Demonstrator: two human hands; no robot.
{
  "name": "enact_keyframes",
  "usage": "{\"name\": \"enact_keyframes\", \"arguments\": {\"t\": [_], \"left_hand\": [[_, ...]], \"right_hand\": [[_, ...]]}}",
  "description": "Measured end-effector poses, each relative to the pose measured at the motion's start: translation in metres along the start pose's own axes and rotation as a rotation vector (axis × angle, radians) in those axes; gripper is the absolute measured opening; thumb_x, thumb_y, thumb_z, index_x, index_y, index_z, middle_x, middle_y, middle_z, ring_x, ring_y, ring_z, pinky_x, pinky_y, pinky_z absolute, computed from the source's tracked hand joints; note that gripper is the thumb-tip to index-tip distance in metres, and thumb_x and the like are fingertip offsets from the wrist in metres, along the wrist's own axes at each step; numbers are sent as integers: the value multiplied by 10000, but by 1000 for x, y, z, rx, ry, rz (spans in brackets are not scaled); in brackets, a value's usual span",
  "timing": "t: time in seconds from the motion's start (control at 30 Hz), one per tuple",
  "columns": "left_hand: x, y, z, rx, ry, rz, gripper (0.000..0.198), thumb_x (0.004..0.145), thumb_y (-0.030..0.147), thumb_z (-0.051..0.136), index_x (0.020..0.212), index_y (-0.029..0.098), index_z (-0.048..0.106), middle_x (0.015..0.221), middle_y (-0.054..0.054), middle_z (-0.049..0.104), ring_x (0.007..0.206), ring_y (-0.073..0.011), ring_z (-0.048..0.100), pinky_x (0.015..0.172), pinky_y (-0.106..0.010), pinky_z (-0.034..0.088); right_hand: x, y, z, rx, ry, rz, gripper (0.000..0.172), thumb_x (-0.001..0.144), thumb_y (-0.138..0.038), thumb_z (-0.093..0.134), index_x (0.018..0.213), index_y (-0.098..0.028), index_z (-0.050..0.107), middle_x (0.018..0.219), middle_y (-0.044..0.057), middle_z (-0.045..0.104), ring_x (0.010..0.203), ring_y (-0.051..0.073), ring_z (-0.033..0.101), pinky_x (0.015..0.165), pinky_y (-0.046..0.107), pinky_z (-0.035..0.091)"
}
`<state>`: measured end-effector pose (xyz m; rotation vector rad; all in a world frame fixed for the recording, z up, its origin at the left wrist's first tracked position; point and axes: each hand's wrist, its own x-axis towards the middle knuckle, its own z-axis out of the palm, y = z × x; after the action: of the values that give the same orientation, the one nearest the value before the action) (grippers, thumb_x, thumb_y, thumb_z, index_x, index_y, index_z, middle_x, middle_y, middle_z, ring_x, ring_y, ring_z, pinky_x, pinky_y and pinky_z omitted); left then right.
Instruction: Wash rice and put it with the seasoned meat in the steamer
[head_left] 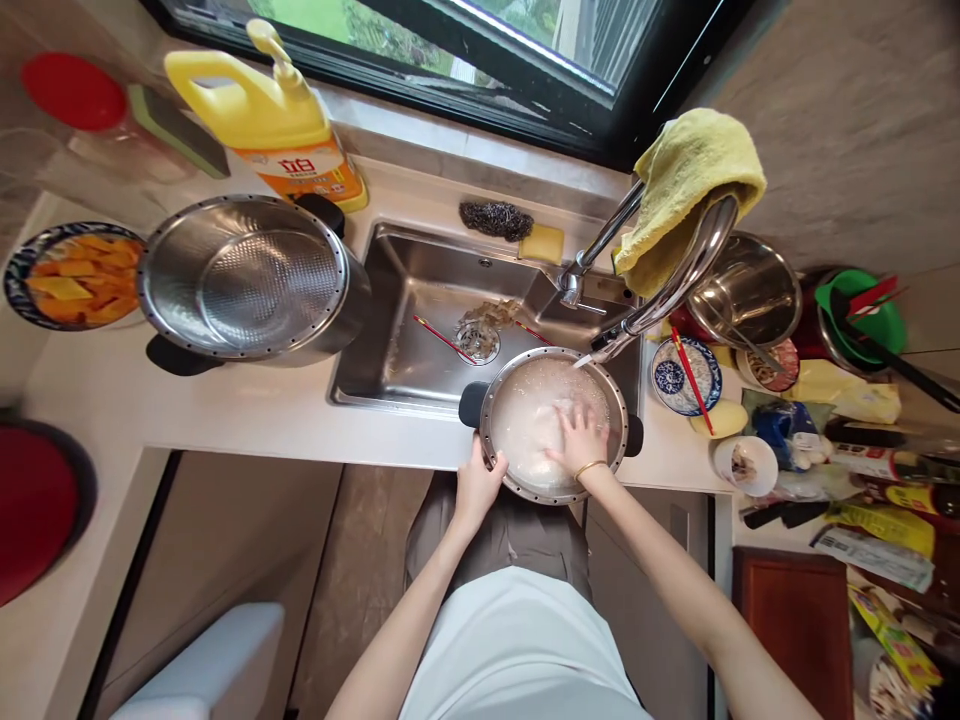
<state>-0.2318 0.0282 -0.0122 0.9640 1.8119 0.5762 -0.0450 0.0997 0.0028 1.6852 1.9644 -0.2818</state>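
Note:
A steel pot with black side handles stands at the front edge of the sink, full of cloudy whitish water. My left hand is closed on the near left part of its rim. Inside the pot, my right hand has its fingers spread in the water, palm down; the fingertips are partly under the surface. Whatever lies at the pot's bottom is hidden by the cloudiness. Water runs from the faucet spout into the pot near its far right rim.
Behind the pot is a steel sink with red chopsticks and brownish scraps by the drain. An empty perforated-bottom pot stands left, near a yellow detergent jug. A yellow cloth hangs over the faucet. Bowls and packets crowd the right counter.

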Motion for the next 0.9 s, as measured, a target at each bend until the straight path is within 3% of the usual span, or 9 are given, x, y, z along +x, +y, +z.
{"name": "enact_keyframes", "arguments": {"t": [0.1,0.2,0.27,0.37,0.53,0.6,0.7,0.9], "left_hand": [[0,0,0,-4,-1,1,553,827,326,484,1350,156,423,780,-55,677,659,-200,633,628,-261,417],[0,-2,2,-23,2,-9,568,825,329,489,1359,149,419,796,-65,686,666,-203,635,640,-268,428],[0,-3,3,-40,6,-6,575,824,327,490,1364,146,415,815,-71,690,673,-203,636,648,-272,434],[0,-4,4,-32,19,1,578,819,320,493,1364,142,419,802,-66,682,655,-198,626,642,-272,434],[0,-2,3,-9,13,-5,566,816,318,500,1345,130,436,694,-29,640,578,-177,584,604,-259,416],[0,-1,2,-21,13,-1,544,815,314,503,1327,138,453,728,-40,652,613,-182,600,620,-259,423],[0,0,1,-40,11,17,529,818,313,500,1318,147,459,763,-52,665,653,-192,619,642,-262,431],[-1,-2,2,-47,14,17,518,822,319,497,1310,152,460,742,-42,659,624,-184,611,627,-258,431]], "right_hand": [[-3,6,3,102,-37,100,813,730,-481,650,1399,-133,347,1331,248,403,1178,389,446,901,484,403],[-12,-7,12,270,-58,20,802,734,-454,647,1358,-55,339,1213,228,456,1070,321,533,903,409,416],[-17,-24,17,344,-65,-80,779,725,-418,658,1338,-60,338,1205,199,449,1035,281,546,887,368,431],[-13,-45,15,286,0,-296,606,733,-275,633,1272,-111,411,1185,156,466,1037,258,513,878,340,428],[29,-46,-11,75,110,-644,369,780,-242,561,1144,-180,545,1197,134,511,1100,287,433,945,409,342],[46,-37,-17,48,174,-615,348,811,-273,533,1148,-189,560,1265,133,492,1169,303,383,999,454,270],[56,-23,-14,46,246,-359,441,859,-327,468,1259,-143,508,1357,176,425,1242,333,319,1010,481,238],[46,-15,11,-16,102,-331,638,889,-497,401,1439,-182,336,1492,161,289,1302,349,297,1017,504,242]]}}
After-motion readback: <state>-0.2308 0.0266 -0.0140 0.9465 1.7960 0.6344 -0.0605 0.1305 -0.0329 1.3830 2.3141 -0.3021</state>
